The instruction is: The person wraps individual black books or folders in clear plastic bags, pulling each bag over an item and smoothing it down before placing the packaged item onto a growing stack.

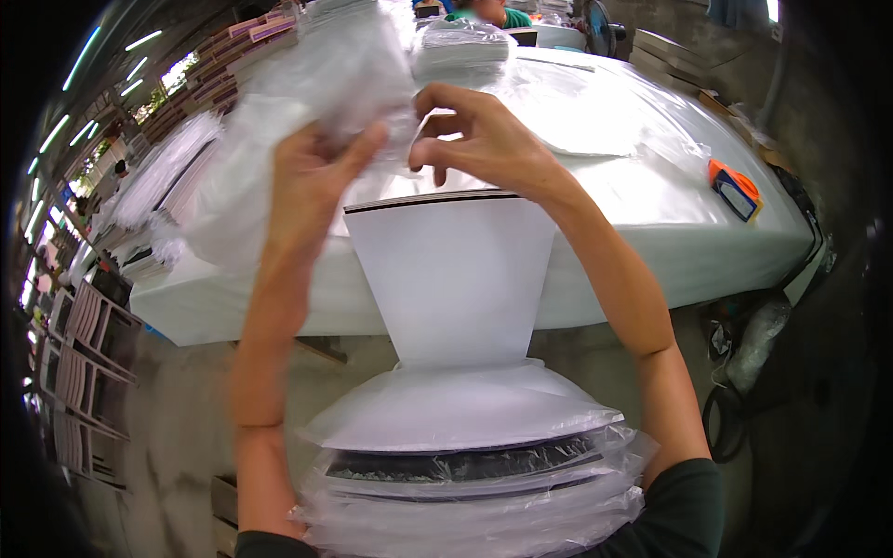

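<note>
My left hand is raised at the left and grips a clear plastic bag, thumb pressed against it; the bag is smeared by motion. Close by on the right, my right hand has its fingers bent and apart, beside the bag's edge, with nothing visible in them. Below both hands a white flat board with a dark top edge leans against the table edge. Its lower end rests at a stack of plastic-wrapped flat pieces close to my body.
A white-covered table spreads ahead. An orange and blue tape dispenser stands at its right. Wrapped stacks lie at the back and left. A person is beyond the table. Chairs line the left side.
</note>
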Available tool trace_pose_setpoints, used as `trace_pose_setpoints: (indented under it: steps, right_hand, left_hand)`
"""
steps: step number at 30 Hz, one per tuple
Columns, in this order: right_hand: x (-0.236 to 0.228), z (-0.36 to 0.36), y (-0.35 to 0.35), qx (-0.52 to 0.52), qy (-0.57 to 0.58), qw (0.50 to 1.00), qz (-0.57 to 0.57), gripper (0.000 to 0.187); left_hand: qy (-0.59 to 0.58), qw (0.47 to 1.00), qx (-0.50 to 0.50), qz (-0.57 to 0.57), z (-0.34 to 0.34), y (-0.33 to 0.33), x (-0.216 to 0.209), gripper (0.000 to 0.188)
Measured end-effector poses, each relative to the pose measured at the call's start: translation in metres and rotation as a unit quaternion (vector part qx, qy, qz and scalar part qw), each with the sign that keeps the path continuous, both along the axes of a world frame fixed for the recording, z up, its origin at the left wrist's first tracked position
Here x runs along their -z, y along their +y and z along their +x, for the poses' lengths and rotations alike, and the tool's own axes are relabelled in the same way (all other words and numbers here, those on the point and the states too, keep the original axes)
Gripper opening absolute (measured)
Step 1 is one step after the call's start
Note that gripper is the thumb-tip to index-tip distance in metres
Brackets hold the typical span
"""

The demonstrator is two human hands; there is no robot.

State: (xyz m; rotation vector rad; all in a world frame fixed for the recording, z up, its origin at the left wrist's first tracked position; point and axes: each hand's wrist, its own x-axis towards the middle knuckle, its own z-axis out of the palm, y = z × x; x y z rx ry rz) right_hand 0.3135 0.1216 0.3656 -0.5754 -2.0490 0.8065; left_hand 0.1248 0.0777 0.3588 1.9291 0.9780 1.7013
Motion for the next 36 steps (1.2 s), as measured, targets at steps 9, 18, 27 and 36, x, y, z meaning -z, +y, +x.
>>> trace_pose_setpoints:
  steps: [9,18,27,36]
  right_hand:
    - [0.001,0.037,0.027,0.008,0.252,0.957,-0.145,0.027]
    - [0.081,0.123,0.15,0.345,-0.179,0.88,0.273,0.01]
    - [0.053,0.135,0.107,0.277,-0.465,0.838,0.07,0.039]
    - [0.019,0.072,-0.032,0.0,-0.026,0.975,0.22,0.018]
  left_hand:
    - [-0.229,0.962,0.145,-0.041,-0.026,0.01,-0.009,0.029]
    - [-0.196,0.863,0.044,0.463,-0.221,-0.095,-0.064,0.037]
    - [0.417,0.871,0.01,-0.26,-0.008,-0.047,0.058,0.061]
    - [-0.015,0.841,0.364,-0.4,0.028,-0.025,0.056,0.038]
